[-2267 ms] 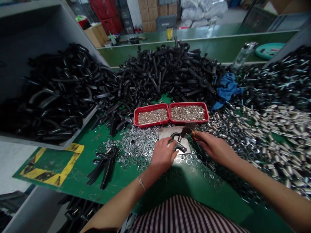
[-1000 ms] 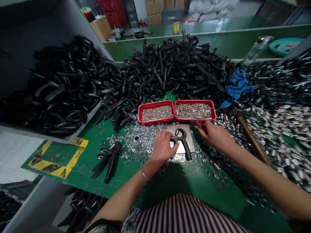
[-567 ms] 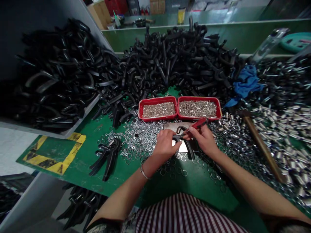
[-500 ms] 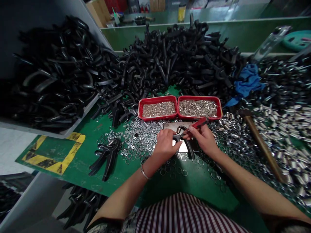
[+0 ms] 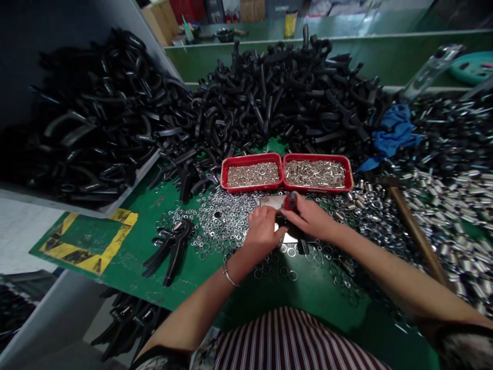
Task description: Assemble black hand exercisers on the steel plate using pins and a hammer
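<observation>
Green matting (image 5: pixel 131 267) covers the workbench, with yellow-and-black tape (image 5: pixel 113 246) marking out a patch near its left corner. Beyond it rises a large heap of black plastic handles (image 5: pixel 269 108), and more fill a grey bin (image 5: pixel 57 201) on the left. At the foot of the heap, 2 red trays (image 5: pixel 250 189) sit side by side, touching: the left one holds small silver rings, the right one short silver sleeves. Loose washers (image 5: pixel 219 221) spread across the mat, while a drift of loose metal sleeves (image 5: pixel 454 205) covers the right side, with a wooden-handled hammer (image 5: pixel 414 231) lying on it and a crumpled blue cloth (image 5: pixel 393 133) just beyond.

Both hands meet over a steel plate (image 5: pixel 272 202) at the middle of the mat. The left hand (image 5: pixel 264 237), a bracelet (image 5: pixel 230 277) on its wrist, is curled closed over a black hand-grip exerciser (image 5: pixel 302 246), which rests on the plate with its lower end showing below the fingers. The right hand (image 5: pixel 310 218) pinches a small red-handled tool (image 5: pixel 290 201) upright, right against the exerciser — the tool's tip is hidden behind the fingers.
</observation>
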Available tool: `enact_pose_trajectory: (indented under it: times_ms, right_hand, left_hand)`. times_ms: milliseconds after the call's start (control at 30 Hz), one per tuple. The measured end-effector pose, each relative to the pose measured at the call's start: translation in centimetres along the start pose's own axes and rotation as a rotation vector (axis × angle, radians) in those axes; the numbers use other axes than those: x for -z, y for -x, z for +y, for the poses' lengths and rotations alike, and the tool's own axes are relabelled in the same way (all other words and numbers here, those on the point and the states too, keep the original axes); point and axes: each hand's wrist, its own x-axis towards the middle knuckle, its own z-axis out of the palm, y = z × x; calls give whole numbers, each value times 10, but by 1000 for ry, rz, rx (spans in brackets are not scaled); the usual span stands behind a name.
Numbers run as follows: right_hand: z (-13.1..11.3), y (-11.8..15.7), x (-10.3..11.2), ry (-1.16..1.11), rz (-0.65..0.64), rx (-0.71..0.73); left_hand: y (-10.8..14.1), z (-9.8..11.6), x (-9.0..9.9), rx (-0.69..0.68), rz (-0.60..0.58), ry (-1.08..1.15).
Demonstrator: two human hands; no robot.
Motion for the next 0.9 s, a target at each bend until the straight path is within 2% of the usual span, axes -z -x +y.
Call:
enact_pose_trajectory:
  times_ms: [100, 200, 267, 333, 400, 467, 533, 633, 733, 767, 833, 900]
  right_hand:
    - [-5, 9, 5, -358, 51, -32]
    - [9, 25, 24, -443, 145, -108]
    - [29, 36, 45, -242, 200, -213]
    - [48, 48, 67, 119, 202, -302]
    - [59, 58, 87, 467, 197, -350]
    - [58, 63, 100, 696, 250, -353]
    - [49, 62, 103, 772, 341, -298]
    - [31, 40, 93, 680, 322, -104]
    - [16, -5, 70, 672, 228, 106]
    - [12, -24, 61, 715, 195, 169]
    - [4, -64, 42, 835, 97, 266]
    - [-3, -101, 25, 965, -11, 290]
  left_hand:
    - [1, 1, 1, 0, 5, -23]
    - [4, 0, 1, -18, 58, -41]
    - [6, 0, -1, -100, 81, -58]
    - [8, 0, -4, -207, 80, -66]
    - [11, 2, -8, -250, 102, -51]
    - [14, 4, -11, -242, 140, -31]
    - [16, 5, -10, -248, 141, -23]
    - [5, 1, 9, -271, 164, -24]
    - [-33, -17, 46, -202, 254, -114]
    - [-50, -26, 59, -156, 242, -179]
    - [-84, -44, 83, -16, 107, -341]
    - [-111, -59, 97, 102, -31, -435]
